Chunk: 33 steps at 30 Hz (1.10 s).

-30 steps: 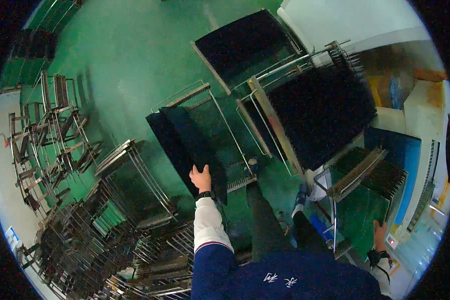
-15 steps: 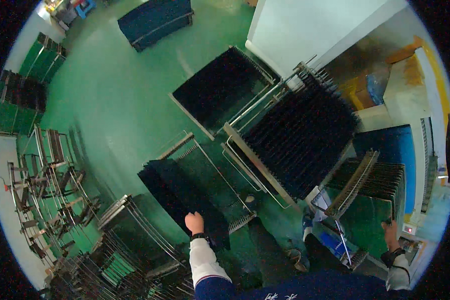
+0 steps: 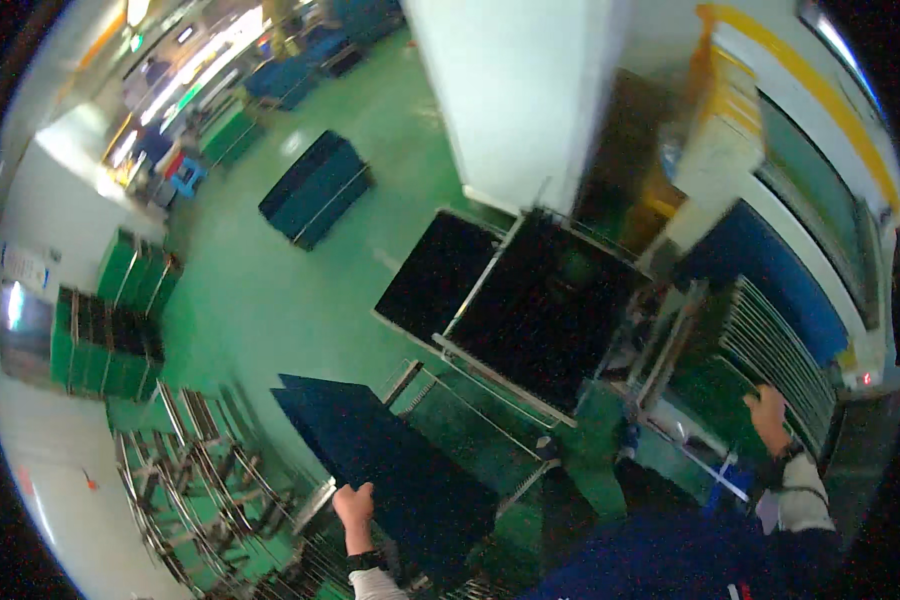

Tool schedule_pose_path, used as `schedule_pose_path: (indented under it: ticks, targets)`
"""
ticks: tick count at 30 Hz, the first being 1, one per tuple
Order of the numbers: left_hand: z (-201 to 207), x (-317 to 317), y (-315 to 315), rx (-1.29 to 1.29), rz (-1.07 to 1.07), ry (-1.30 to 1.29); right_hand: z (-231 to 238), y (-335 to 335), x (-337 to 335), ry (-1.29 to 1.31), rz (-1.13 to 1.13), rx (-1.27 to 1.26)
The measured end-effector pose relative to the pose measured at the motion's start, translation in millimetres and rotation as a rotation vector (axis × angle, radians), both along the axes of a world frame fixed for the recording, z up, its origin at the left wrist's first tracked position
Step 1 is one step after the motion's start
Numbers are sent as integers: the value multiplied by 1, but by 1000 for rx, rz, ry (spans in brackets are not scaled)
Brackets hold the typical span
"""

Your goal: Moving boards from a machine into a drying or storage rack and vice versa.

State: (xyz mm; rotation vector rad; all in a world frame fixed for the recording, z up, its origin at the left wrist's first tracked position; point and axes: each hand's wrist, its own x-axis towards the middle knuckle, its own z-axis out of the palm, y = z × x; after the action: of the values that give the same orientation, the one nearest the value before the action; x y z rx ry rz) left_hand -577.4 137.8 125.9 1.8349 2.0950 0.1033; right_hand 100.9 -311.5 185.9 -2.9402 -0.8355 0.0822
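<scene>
Dark panels [image 3: 405,465], apparently gripped, lie right of the left fingers [image 3: 345,498].

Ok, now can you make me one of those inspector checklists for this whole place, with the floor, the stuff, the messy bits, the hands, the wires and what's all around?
Surface: smooth green floor.
Job's things: dark blue panels, overlapping and tilted; green panel at the rack on the right.
Clutter: metal frames crowded together at the lower left.
Hands: left hand grips the blue panels' near edge; right hand is at the green panel's edge, its grip unclear.
Cables: nothing seen.
Surroundings: white column ahead, blue stool far left, pale equipment with yellow trim on the right.
</scene>
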Motion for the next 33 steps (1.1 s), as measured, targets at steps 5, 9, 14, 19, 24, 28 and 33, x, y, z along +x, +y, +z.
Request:
schedule_pose_path:
  ticks: [5,9,14,19,24,28,33]
  targets:
    - [161,40,16,87,-84,-294,41,53,-20,95,-40,-33]
    - [213,9,42,420,-320,-628,28,37,-34,116,-2,8]
    - [403,244,-37,501,-855,-253,7,22,-16,198,18,-11]
    - [458,370,-68,642,-1209,-246,25,15,-19,219,59,72]
    - [491,543,-125,937,-1773,-36,26,9,-15,273,104,99]
    - [475,665,-199,850,-2030,-136,39,5,-13,329,130,126]
    - [438,756,-255,670,-2233,-89,19,7,-4,362,144,234]
